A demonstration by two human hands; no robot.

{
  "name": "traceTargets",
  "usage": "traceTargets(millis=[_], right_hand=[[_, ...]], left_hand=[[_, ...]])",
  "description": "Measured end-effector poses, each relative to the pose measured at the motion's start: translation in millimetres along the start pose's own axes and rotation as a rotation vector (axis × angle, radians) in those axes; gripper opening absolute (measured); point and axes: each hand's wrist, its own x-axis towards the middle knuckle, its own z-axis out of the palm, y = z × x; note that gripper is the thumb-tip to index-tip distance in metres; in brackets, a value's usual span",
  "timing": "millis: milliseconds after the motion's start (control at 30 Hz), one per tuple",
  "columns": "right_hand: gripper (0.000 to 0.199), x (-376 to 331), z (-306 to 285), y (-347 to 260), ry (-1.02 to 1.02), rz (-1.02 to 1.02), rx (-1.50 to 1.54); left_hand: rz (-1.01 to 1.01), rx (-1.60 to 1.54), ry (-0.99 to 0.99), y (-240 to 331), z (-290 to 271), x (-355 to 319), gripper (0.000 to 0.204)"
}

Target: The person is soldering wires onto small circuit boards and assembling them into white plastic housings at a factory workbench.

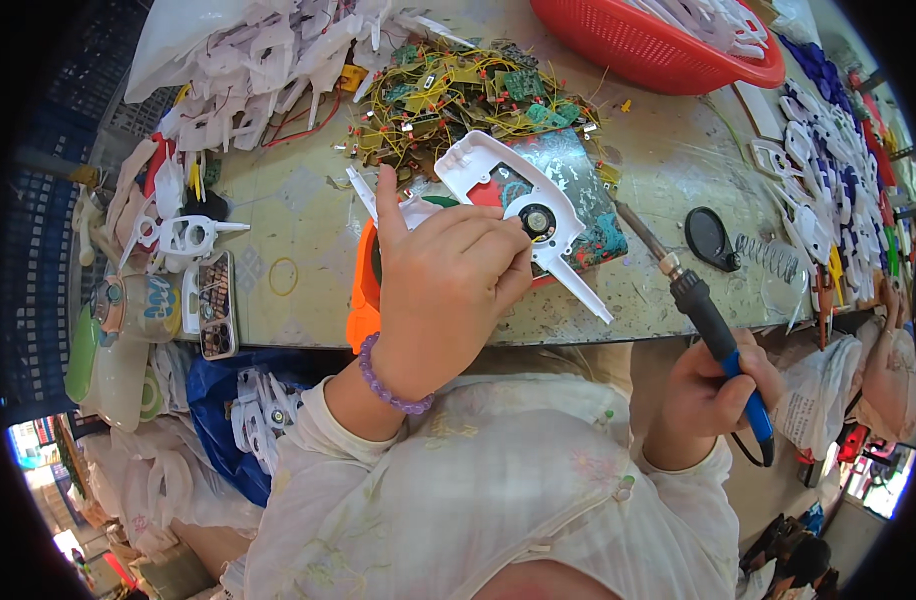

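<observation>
My left hand [443,285], with a purple bead bracelet [393,388] at the wrist, reaches over a white plastic shell half [488,160]. Its thumb and forefinger pinch together at the shell's edge beside a round black speaker [537,222], while the little finger sticks out. Part of the shell is hidden under the fingers. An orange part [362,300] shows beneath that hand. My right hand [713,385] is closed round the blue and black handle of a soldering iron [713,315]. The iron's tip points up and left, just right of the flat teal-stained board [568,170] and apart from the shell.
Behind the shell lies a heap of green circuit boards with yellow wires [478,95]. White plastic parts [278,75] are piled back left; a red basket [658,50] stands back right. A black round holder [710,238] and metal spring [768,255] sit right. A patterned phone [218,305] lies left.
</observation>
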Motion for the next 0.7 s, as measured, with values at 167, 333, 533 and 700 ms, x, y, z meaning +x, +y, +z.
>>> traceTargets(millis=[167, 333, 533, 700], right_hand=[[0.034, -14, 29, -1, 0.112, 0.135, -0.022], [0.037, -27, 47, 13, 0.097, 0.126, 0.092], [0.035, -38, 55, 15, -0.031, 0.177, 0.271], [0.035, -39, 56, 3, -0.121, 0.185, 0.267]], left_hand=[[0.028, -0.026, 0.009, 1, -5, -2, 0.010], [-0.009, -0.091, -0.028, 0, -20, -17, 0.016], [-0.051, -0.077, -0.112, 1, -26, -29, 0.019], [-0.246, -0.516, -0.012, 1, -16, -25, 0.015]])
